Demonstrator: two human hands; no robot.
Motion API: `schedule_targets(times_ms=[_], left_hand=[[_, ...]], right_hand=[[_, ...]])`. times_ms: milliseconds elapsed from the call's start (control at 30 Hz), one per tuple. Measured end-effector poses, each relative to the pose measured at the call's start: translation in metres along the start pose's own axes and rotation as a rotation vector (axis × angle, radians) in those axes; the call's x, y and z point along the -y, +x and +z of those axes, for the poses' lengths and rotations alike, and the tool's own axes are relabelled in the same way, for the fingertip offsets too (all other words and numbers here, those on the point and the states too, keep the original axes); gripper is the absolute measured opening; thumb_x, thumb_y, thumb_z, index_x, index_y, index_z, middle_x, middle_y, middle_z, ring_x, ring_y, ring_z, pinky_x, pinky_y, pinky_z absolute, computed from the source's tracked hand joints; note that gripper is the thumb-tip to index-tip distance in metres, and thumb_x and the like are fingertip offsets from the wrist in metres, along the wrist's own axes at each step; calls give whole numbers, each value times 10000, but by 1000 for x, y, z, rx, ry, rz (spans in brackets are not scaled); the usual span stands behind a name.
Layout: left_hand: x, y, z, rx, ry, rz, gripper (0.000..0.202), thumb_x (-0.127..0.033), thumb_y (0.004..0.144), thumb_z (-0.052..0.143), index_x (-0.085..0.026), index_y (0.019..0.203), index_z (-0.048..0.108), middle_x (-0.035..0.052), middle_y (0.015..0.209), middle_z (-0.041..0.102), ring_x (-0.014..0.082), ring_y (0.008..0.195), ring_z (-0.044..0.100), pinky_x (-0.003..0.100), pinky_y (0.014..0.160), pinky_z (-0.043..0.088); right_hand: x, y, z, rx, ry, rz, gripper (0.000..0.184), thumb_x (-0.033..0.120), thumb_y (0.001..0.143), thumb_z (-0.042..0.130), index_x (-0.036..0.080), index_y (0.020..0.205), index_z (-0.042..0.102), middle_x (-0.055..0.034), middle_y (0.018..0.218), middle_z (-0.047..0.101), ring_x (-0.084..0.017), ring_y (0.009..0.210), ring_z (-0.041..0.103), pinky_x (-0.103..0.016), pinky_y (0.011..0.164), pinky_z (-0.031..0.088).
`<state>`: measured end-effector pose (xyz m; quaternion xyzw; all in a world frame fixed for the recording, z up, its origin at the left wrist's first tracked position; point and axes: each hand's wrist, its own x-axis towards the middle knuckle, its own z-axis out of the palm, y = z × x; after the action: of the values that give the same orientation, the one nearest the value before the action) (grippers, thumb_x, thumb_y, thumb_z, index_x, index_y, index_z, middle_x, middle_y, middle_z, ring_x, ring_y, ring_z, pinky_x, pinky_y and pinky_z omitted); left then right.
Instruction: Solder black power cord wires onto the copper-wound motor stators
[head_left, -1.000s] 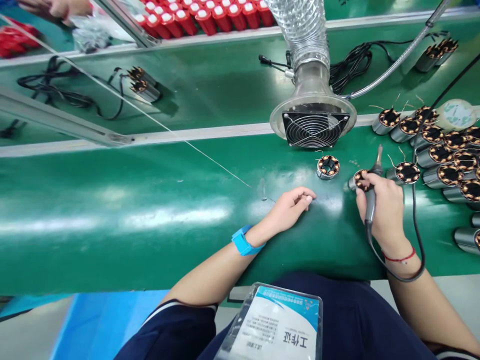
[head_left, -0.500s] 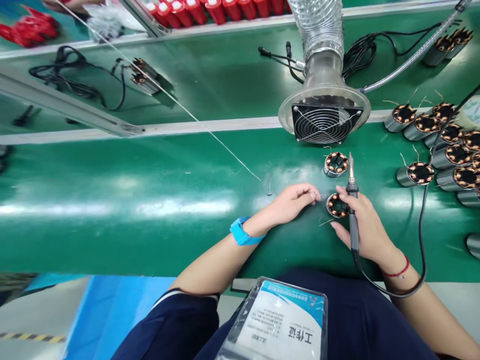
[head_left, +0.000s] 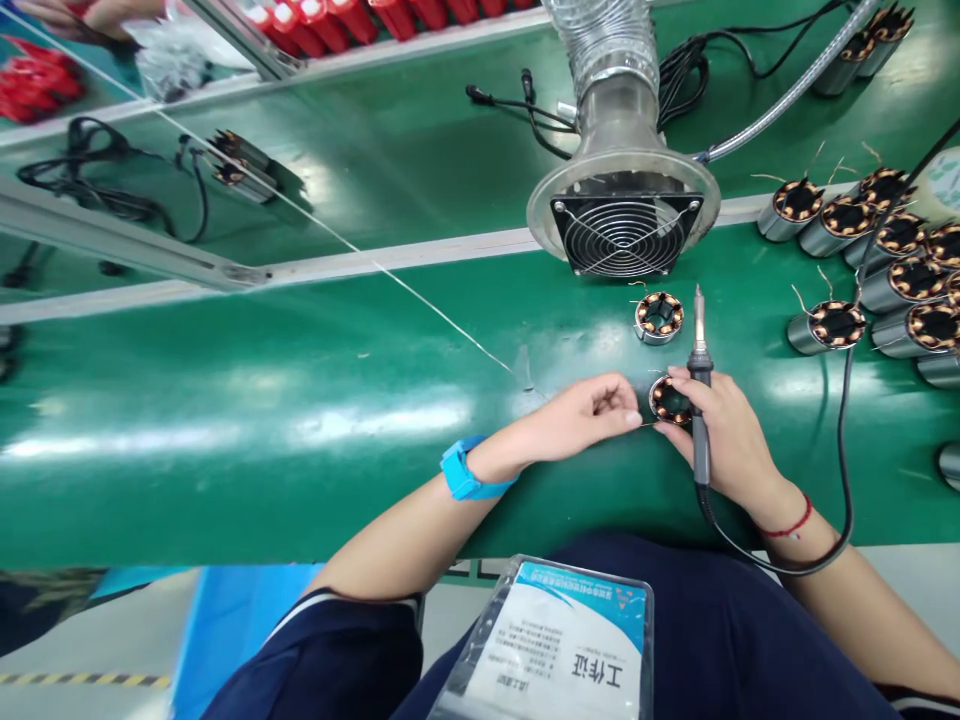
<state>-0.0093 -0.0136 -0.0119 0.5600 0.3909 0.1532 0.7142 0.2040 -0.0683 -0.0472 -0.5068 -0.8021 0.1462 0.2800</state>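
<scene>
My right hand (head_left: 729, 440) holds a soldering iron (head_left: 700, 372) across its fingers, the bare metal tip pointing away from me. The same hand's thumb and fingers grip the side of a motor stator (head_left: 663, 402) with copper windings. My left hand (head_left: 589, 418) is closed, its fingertips pinching a thin lead wire (head_left: 648, 425) at the stator's near left side. The wire's end is hidden in the fingertips. A second stator (head_left: 658, 320) stands upright just beyond, touched by neither hand.
A fume extractor fan (head_left: 628, 235) hangs over the bench's back edge. More stators (head_left: 825, 327) crowd the right side. The iron's black cord (head_left: 846, 440) loops around my right wrist. A thin white line (head_left: 420, 295) slants down to the green bench (head_left: 225, 470).
My left fingertips have moved from the stator's upper left to the wire at its near side. My right thumb and fingers have closed in around the stator. The whole view has shifted slightly.
</scene>
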Motion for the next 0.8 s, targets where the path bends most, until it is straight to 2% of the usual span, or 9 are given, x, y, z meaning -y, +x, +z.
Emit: schedule_targets(times_ms=[133,233,333,400,467,567,700,800], left_hand=[[4,-2,0,-42,64,28,207,-347,862,547,-144,818,560,-24,726,508,85,658,421,234,637,333],[3,12,4,-45,-67,11,246,-378,839,581,-138,784,582,-15,681,537,82,622,435,229,602,313],[1,23,8,-34,-219,-51,317,-447,801,627,-136,761,577,-34,630,504,55,526,357,226,526,232],[1,21,9,-55,-225,-83,338,-470,804,628,-136,799,585,-44,632,491,47,509,320,227,513,204],[2,13,8,-74,-185,-91,336,-467,800,644,-141,852,579,-46,664,501,51,539,342,220,530,234],[6,-3,5,-15,-93,-99,325,-435,772,680,-143,862,569,-27,742,542,73,640,429,221,620,337],[12,-12,5,22,101,-84,237,-369,837,602,-138,854,655,5,783,595,103,712,479,256,713,381],[12,-5,10,41,8,-20,240,-361,838,602,-139,844,693,18,764,626,111,713,511,262,744,401]], right_hand=[[0,1,1,-9,-3,-14,406,327,902,603,237,1269,457,-105,1199,642,-268,1023,587,-441,858,513],[-1,0,2,-8,-1,-17,412,318,898,607,235,1274,459,-110,1223,634,-268,1040,579,-451,875,506],[-1,-1,3,-5,0,-2,423,340,906,593,239,1293,457,-114,1218,634,-276,1052,576,-469,879,501],[0,-1,3,9,-3,20,419,351,907,589,232,1290,465,-118,1212,638,-279,1042,579,-470,870,500],[1,-1,3,18,-3,30,398,347,908,588,225,1270,474,-120,1220,637,-276,1032,582,-463,863,498],[3,0,2,21,2,25,376,320,906,595,216,1247,477,-120,1235,634,-272,1035,579,-456,869,497],[3,1,1,17,13,20,387,312,901,602,224,1255,473,-117,1228,635,-279,1043,583,-470,874,498],[2,0,2,4,24,19,389,289,905,588,238,1270,464,-115,1230,634,-279,1052,586,-482,885,496]])
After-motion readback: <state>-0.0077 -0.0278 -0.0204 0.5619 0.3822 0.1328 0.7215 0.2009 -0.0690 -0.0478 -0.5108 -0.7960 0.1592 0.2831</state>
